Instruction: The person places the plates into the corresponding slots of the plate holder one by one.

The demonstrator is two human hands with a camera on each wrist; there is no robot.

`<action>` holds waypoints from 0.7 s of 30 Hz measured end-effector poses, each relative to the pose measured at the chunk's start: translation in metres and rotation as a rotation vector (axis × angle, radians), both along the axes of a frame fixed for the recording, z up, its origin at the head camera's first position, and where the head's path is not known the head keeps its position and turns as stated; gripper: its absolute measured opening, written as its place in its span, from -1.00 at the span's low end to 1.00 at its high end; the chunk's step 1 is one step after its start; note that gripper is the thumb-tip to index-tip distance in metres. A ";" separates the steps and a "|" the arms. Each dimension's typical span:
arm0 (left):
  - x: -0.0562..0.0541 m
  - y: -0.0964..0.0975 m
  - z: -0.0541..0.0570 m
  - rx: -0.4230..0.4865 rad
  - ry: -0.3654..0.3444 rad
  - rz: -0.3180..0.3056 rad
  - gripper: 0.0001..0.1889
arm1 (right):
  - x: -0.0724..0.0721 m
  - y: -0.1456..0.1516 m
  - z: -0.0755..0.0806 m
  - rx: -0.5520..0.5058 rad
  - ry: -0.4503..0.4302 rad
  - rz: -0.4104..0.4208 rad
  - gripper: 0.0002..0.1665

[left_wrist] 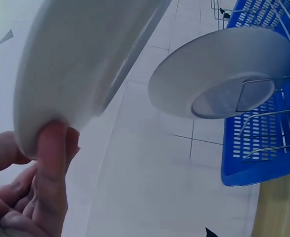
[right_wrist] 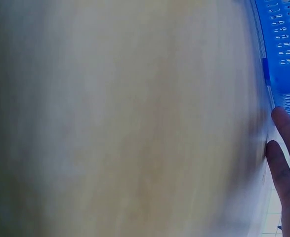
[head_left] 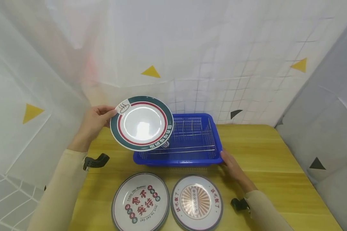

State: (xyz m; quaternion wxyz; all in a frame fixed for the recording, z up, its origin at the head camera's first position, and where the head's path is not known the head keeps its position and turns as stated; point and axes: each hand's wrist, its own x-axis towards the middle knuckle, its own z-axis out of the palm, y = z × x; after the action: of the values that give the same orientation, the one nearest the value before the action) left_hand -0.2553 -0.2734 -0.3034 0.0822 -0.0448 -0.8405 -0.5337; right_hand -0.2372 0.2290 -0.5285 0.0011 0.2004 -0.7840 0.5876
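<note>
My left hand (head_left: 93,123) pinches the rim of a round plate (head_left: 141,123) with a green border, a red ring and a steaming-bowl mark. The plate is held up, tilted, over the left part of a blue dish basket (head_left: 176,162). In the left wrist view the thumb and fingers clasp its edge, and its pale underside shows. Another plate (left_wrist: 209,69) leans among the basket's wires there; the held one mostly hides it in the head view. At the basket's front right corner rests my right hand (head_left: 234,166), with two extended fingers visible in the right wrist view.
Nearer on the wooden table (head_left: 248,141) lie two stacks of plates: a larger one with red lettering (head_left: 141,202) and a smaller one with a sunburst print (head_left: 197,202). Wire dividers (head_left: 188,148) span the basket. Pale sheeting (head_left: 191,48) hangs behind and at the sides.
</note>
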 end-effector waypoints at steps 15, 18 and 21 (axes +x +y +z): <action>-0.042 0.023 0.036 -0.095 0.003 0.046 -0.64 | 0.000 -0.002 0.002 0.020 -0.001 0.000 -0.36; -0.046 0.029 0.042 -0.129 0.016 0.033 -0.66 | 0.000 -0.001 0.001 0.016 -0.012 -0.003 -0.36; -0.047 0.037 0.049 -0.158 0.022 0.025 -0.67 | 0.000 -0.001 0.000 0.008 -0.019 0.000 -0.36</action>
State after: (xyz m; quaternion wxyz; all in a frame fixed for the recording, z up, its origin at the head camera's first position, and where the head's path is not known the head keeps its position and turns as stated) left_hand -0.3026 -0.2368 -0.2545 0.0944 -0.0466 -0.8794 -0.4643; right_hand -0.2375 0.2281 -0.5280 -0.0074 0.1949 -0.7863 0.5863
